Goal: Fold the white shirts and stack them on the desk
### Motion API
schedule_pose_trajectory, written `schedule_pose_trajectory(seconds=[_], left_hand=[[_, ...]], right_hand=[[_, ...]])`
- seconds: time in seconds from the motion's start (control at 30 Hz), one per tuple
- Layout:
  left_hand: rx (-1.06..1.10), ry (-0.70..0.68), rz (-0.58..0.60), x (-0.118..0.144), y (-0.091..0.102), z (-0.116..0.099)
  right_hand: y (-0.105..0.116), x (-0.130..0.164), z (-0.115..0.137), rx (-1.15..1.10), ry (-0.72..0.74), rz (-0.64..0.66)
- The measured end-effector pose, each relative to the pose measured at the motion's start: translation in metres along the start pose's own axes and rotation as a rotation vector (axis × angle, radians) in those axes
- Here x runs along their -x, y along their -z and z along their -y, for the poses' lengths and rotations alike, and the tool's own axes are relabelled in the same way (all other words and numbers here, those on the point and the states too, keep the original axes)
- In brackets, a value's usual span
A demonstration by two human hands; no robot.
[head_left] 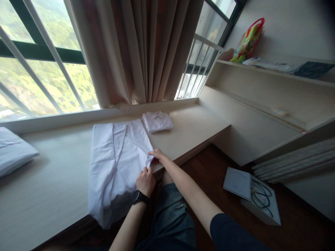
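A white shirt (120,160) lies partly folded on the wooden desktop, and its near part hangs over the front edge. My left hand (145,181), with a black watch on the wrist, is closed on the shirt's edge at its near right side. Just beyond it, my right hand (157,155) pinches the same garment near its right corner. The fingertips of both hands are partly hidden by cloth. Behind the shirt sits a neatly folded white collared shirt (157,122), which neither hand touches.
Another folded white cloth (15,151) lies at the far left of the desktop (60,174). A beige curtain (136,52) hangs behind, between barred windows. Shelves (261,87) at the right bear a colourful bag (248,40). An open white box (261,205) with black cables stands on the floor.
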State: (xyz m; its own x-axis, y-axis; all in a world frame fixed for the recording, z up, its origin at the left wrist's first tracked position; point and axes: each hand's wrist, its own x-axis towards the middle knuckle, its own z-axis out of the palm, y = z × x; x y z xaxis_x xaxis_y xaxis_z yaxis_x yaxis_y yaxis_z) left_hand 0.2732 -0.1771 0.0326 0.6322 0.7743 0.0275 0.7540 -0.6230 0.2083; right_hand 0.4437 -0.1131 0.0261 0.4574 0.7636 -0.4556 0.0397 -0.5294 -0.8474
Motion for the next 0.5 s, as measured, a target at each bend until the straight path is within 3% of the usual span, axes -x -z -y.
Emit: schedule_pose_trajectory(seconds=[0.3,0.5], left_hand=[[-0.014,-0.071,-0.061,0.015,-0.009,-0.006],[-0.030,-0.027,-0.094,0.025,-0.017,-0.005]], right_hand=[[-0.005,-0.006,-0.010,-0.058,-0.027,-0.004],[-0.004,-0.007,-0.009,-0.012,0.007,-0.043]])
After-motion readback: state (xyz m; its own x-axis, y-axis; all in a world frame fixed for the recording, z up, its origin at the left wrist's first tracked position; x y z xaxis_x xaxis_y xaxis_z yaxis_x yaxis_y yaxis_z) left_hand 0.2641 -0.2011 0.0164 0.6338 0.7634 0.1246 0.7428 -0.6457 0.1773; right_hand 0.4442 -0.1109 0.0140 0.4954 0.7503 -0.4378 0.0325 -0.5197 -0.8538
